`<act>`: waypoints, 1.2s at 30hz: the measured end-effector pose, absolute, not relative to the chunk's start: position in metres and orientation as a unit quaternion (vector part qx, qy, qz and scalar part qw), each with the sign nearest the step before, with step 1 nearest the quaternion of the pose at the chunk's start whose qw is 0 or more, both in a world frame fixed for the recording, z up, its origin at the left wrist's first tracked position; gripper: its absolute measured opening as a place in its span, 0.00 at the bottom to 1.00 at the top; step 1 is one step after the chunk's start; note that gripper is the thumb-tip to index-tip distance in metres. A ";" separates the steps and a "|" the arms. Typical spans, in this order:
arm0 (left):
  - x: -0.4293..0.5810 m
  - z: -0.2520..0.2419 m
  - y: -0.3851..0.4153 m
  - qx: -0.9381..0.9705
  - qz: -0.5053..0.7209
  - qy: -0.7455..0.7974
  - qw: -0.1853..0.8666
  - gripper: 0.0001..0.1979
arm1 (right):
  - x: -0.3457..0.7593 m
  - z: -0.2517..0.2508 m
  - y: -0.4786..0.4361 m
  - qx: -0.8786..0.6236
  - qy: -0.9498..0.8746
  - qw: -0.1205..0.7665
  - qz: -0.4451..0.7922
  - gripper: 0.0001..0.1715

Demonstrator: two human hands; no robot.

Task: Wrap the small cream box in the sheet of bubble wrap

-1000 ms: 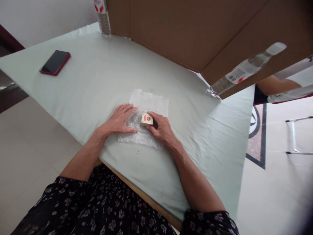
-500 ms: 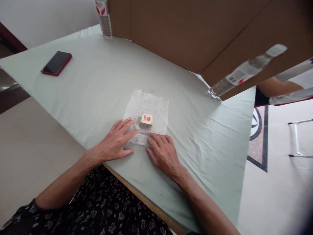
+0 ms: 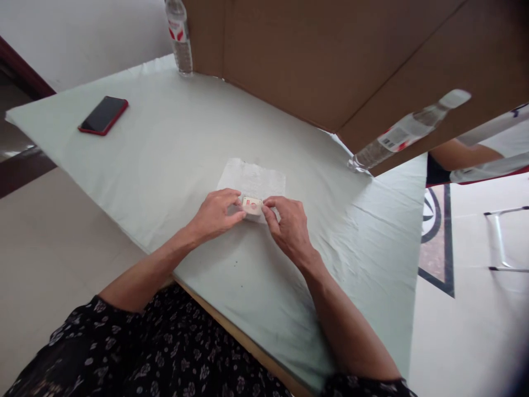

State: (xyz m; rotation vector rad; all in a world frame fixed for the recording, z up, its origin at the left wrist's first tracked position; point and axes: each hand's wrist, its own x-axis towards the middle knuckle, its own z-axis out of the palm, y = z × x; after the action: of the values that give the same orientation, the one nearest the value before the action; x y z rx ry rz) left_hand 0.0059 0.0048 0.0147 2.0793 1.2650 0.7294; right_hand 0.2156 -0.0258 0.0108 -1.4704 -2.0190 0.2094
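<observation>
A small cream box (image 3: 252,206) with red print sits on a translucent sheet of bubble wrap (image 3: 258,178). The near part of the wrap is folded up over the box, so its print looks hazy. At the box's left side my left hand (image 3: 218,214) is closed, thumb and fingers pinching the folded wrap. My right hand (image 3: 288,221) pinches the wrap in the same way at the right side. The fingertips partly hide the wrap's edges there.
A phone in a red case (image 3: 103,116) lies at the table's left. Beyond the wrap stands a large cardboard panel (image 3: 285,60), with a water bottle (image 3: 180,41) at its left and another bottle (image 3: 407,132) at its right. A person's arm (image 3: 467,156) shows behind it.
My hands have gone from lying open beside the wrap to pinching it at both sides of the box. The wrap's near edge has been lifted over the box. The view has shifted slightly.
</observation>
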 end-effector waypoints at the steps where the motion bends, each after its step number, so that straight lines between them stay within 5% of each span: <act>1: 0.008 0.014 0.009 0.763 0.280 0.484 0.325 0.07 | 0.216 0.008 -0.020 -0.565 -0.751 0.325 0.107 0.08; 10: 0.020 0.004 0.019 0.660 0.359 0.485 0.449 0.08 | 0.217 -0.011 0.000 -0.560 -0.632 0.401 0.356 0.11; 36: 0.022 0.003 0.012 0.662 0.376 0.461 0.457 0.08 | 0.217 -0.006 -0.012 -0.578 -0.656 0.379 0.303 0.10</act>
State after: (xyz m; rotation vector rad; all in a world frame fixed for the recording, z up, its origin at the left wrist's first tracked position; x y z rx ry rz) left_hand 0.0222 0.0124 0.0029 1.6306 1.1355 0.9265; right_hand 0.2173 -0.0123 -0.0060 -1.4780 -1.6764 0.7740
